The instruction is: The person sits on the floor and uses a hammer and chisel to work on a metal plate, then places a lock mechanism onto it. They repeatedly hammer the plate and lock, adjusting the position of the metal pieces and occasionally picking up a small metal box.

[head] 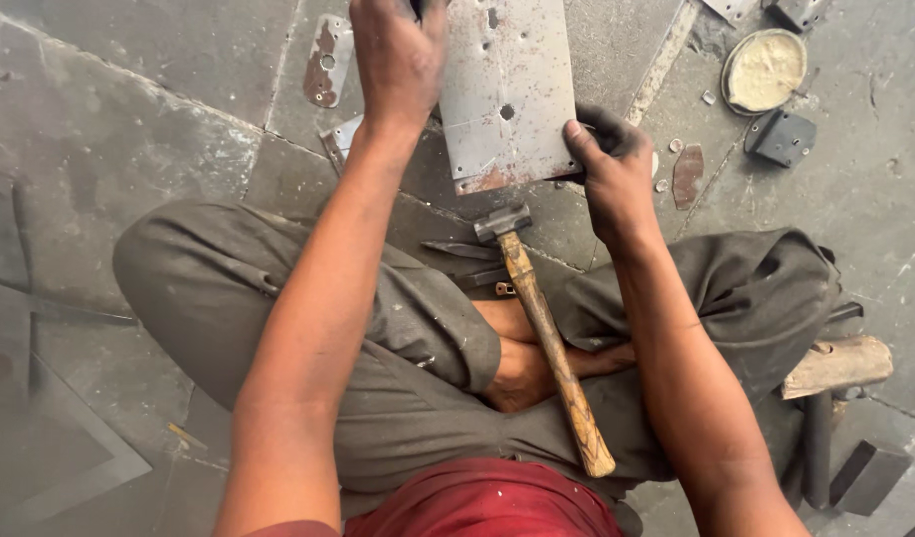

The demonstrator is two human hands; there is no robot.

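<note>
A wooden-handled hammer (547, 338) is lying nearest, its handle resting across the person's crossed legs and its steel head on the floor just below a metal plate (505, 89). Beyond it, the right hand (612, 169) is gripping the plate's lower right corner, thumb pressed on top and fingers curled underneath. Farther out, the left hand (398, 60) is closing over the plate's upper left edge, fingers bent down. The plate is lying flat on the concrete floor (129, 129). Farthest right, a round dish (764, 70) is sitting beside a dark metal block (782, 137).
</note>
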